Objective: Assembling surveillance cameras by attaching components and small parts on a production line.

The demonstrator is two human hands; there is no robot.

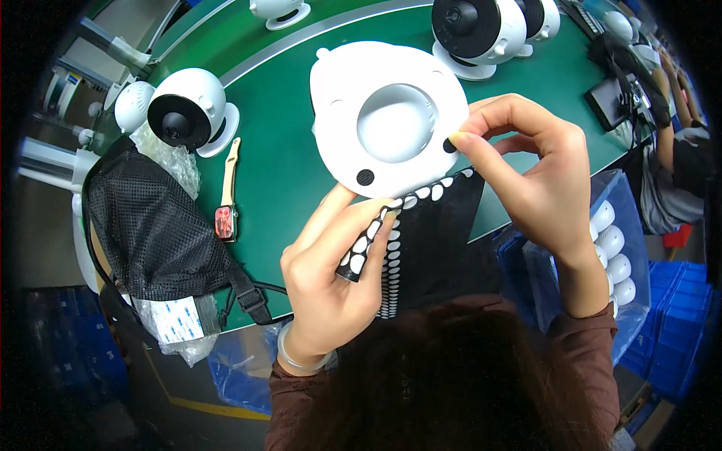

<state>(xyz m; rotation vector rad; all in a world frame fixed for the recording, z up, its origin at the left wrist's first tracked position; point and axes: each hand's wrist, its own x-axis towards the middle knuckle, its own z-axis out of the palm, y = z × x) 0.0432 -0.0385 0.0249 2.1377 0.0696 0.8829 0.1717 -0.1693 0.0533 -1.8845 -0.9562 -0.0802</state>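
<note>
Head view: white base point(338, 143) held over counter point(274, 195), between the hands. Left hand point(331, 263): fingers clamped on dotted strip point(359, 252), some reaching under base. Right hand point(545, 169): fingers clamped at base's rim, thumb on black pad point(450, 146). Second pad point(365, 177) on base. To the left: watch point(226, 222), mesh bag point(154, 233), camera point(192, 109). More cameras point(481, 30) upper right; bin point(635, 301) of white domes point(613, 244) lower right. Hair point(451, 376) covers the near edge; underside of base hidden; topmost camera point(277, 7) cut off; base–counter contact: cannot tell.
</note>
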